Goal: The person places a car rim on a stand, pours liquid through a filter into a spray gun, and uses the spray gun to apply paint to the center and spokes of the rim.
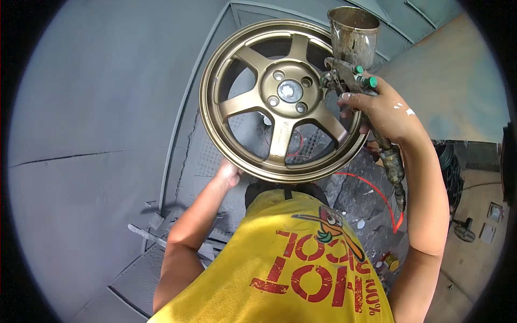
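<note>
A bronze-gold car wheel (281, 139) with several spokes faces me, its middle bare silver-grey. My left hand (230, 173) is closed at the wheel's lower left edge; its fingers go out of sight behind the rim. In my right hand (389, 110) is a spray gun (344, 72), gripped by its handle and held over the right side of the rim. A stained metal paint cup (354, 37) sits upright on top of the gun. Two green knobs show at its back. A fitting (393, 167) hangs below the handle, joined to a red air hose (383, 198).
Grey wall panels (97, 107) rise on the left. Paint-spattered floor (358, 202) lies under the wheel, with a small yellow can (391, 262) on the right. Further right are dark coiled hoses (449, 161) and a small black fan (463, 230).
</note>
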Tool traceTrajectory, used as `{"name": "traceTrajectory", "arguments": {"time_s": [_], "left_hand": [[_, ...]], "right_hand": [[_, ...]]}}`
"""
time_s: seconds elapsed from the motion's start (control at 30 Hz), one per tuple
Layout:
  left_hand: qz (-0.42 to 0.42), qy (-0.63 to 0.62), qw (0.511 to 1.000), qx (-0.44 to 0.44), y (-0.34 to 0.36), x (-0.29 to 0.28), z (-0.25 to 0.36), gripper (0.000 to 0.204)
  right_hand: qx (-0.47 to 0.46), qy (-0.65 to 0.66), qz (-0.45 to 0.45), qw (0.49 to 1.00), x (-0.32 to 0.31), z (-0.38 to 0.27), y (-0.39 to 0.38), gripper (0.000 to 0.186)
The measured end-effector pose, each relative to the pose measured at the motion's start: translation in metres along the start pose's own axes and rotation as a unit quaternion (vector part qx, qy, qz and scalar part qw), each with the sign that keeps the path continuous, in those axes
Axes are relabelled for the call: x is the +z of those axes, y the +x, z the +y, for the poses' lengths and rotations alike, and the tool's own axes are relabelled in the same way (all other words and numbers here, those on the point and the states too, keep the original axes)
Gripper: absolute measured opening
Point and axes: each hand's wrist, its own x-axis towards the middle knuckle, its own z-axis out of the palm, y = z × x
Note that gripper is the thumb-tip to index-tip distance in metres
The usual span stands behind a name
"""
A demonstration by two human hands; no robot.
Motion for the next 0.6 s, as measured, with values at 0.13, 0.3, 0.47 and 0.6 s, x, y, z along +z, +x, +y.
{"name": "traceTrajectory", "arguments": {"time_s": [0.13,0.3,0.47,0.6], "left_hand": [[-0.052,-0.044,0.997,-0.025,-0.034,0.045,-0.018,0.015],[-0.165,0.078,0.981,-0.071,-0.036,0.04,-0.055,0.026],[-0.149,0.07,0.982,-0.095,-0.023,0.018,-0.065,0.032],[-0.024,0.009,1.0,-0.009,-0.026,0.031,-0.009,0.019]], "right_hand": [[-0.024,0.003,0.022,0.999,0.001,-0.001,0.007,0.036],[-0.033,0.01,0.015,0.999,0.003,-0.011,0.006,0.041],[-0.029,0.015,0.007,0.999,0.007,-0.019,0.004,0.047],[-0.035,0.014,0.01,0.999,0.007,-0.016,0.005,0.052]]}}
